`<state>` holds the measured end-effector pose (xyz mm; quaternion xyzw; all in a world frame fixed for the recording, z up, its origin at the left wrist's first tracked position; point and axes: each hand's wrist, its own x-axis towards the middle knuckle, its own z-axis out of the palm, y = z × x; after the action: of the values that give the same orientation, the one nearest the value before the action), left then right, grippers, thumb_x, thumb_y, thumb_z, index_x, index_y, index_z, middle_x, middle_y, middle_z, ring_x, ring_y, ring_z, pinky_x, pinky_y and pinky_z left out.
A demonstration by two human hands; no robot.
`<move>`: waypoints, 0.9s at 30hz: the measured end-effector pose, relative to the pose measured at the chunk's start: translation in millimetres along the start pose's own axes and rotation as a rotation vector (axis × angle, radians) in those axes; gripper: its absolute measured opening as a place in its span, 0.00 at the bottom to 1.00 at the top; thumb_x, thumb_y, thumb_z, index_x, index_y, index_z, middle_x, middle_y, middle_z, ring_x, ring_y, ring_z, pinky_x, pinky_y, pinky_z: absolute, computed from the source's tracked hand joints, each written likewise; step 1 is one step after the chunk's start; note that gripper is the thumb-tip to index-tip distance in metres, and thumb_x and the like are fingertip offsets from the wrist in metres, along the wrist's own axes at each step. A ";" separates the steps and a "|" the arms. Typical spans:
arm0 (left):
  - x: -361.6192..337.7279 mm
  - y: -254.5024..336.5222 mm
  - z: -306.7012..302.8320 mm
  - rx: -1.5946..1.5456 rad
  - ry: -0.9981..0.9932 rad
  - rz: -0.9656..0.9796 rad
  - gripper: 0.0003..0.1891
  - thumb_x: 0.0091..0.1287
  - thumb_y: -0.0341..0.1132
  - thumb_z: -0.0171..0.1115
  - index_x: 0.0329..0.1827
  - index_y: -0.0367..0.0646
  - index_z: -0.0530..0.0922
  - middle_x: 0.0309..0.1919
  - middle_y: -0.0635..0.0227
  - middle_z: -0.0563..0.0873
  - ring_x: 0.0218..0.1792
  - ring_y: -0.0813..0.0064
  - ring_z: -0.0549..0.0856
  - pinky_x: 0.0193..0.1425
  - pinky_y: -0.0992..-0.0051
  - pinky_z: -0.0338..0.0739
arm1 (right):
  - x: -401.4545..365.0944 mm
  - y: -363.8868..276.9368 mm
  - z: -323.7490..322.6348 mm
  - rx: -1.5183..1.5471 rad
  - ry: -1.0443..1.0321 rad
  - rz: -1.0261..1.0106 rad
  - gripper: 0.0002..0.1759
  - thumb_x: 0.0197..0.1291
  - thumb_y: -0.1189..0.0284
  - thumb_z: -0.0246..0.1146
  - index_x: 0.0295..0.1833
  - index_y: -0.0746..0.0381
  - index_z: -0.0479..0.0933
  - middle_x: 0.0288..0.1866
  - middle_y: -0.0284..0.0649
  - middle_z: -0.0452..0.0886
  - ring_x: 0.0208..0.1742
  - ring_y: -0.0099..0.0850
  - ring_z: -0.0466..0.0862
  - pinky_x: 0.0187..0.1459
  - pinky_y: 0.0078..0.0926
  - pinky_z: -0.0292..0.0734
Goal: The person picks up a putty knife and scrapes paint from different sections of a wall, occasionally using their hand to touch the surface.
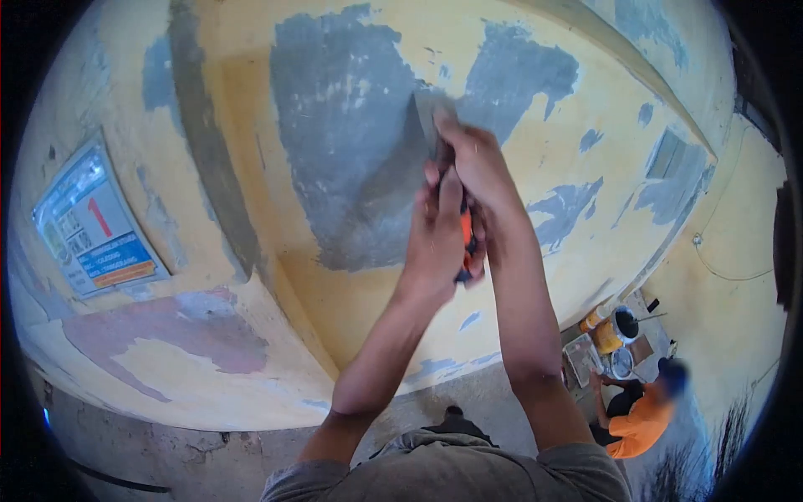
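Head cam: left hand (pixel 437 238) is clenched round the orange handle of the scraper (pixel 424 113), right hand (pixel 475 163) just above it, clamped over the blade end, which sits flat on the wall (pixel 335 159). It looks light and stiff with a thin edge, so I'd hold the handle. Below right, a person (pixel 640 422) crouches by buckets (pixel 615 330)

A sign (pixel 92 222) hangs on the yellow wall (pixel 251 100), far to the left of the big grey patch (pixel 351 142). It shows a big red number 1. Under the 1 are a blue box and an orange box with small words, too blurry to read.
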<state>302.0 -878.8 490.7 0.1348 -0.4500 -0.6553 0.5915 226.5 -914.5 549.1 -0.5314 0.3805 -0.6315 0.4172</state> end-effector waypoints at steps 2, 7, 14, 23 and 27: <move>-12.4 -6.3 -4.0 -0.079 -0.005 -0.053 0.15 0.78 0.46 0.47 0.38 0.45 0.68 0.18 0.66 0.72 0.06 0.77 0.67 0.05 0.77 0.59 | -4.0 14.6 -1.7 -0.040 -0.004 0.038 0.23 0.68 0.55 0.59 0.30 0.64 0.73 0.18 0.40 0.75 0.16 0.30 0.74 0.21 0.30 0.73; -12.0 -13.0 -2.8 -0.037 -0.024 -0.060 0.13 0.78 0.46 0.46 0.40 0.46 0.66 0.19 0.65 0.73 0.06 0.76 0.69 0.05 0.76 0.61 | -8.5 7.6 -10.4 -0.203 -0.023 0.141 0.24 0.68 0.54 0.59 0.30 0.65 0.74 0.18 0.40 0.74 0.17 0.29 0.75 0.22 0.29 0.72; -10.0 -6.1 -5.6 0.002 -0.061 -0.061 0.14 0.78 0.47 0.46 0.42 0.45 0.67 0.19 0.68 0.73 0.08 0.77 0.71 0.06 0.76 0.62 | -5.6 17.5 -8.5 -0.048 0.024 -0.019 0.24 0.69 0.55 0.60 0.28 0.64 0.73 0.16 0.37 0.73 0.17 0.29 0.75 0.21 0.29 0.70; 21.8 -19.5 -5.7 0.066 -0.096 -0.027 0.13 0.78 0.45 0.45 0.41 0.45 0.67 0.18 0.68 0.72 0.08 0.77 0.70 0.06 0.76 0.62 | 14.2 13.6 -19.0 -0.160 0.079 -0.098 0.25 0.70 0.52 0.57 0.30 0.63 0.74 0.16 0.37 0.73 0.17 0.27 0.75 0.21 0.26 0.69; 15.5 -23.4 8.5 0.022 -0.069 0.023 0.13 0.78 0.45 0.45 0.40 0.45 0.65 0.18 0.67 0.71 0.07 0.77 0.69 0.06 0.76 0.62 | 14.3 7.8 -26.9 -0.122 0.039 -0.023 0.25 0.71 0.54 0.57 0.30 0.65 0.74 0.17 0.39 0.75 0.17 0.30 0.76 0.21 0.28 0.72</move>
<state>276.6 -891.4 483.4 0.1135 -0.4789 -0.6478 0.5815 199.7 -929.7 543.0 -0.5476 0.4205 -0.6221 0.3692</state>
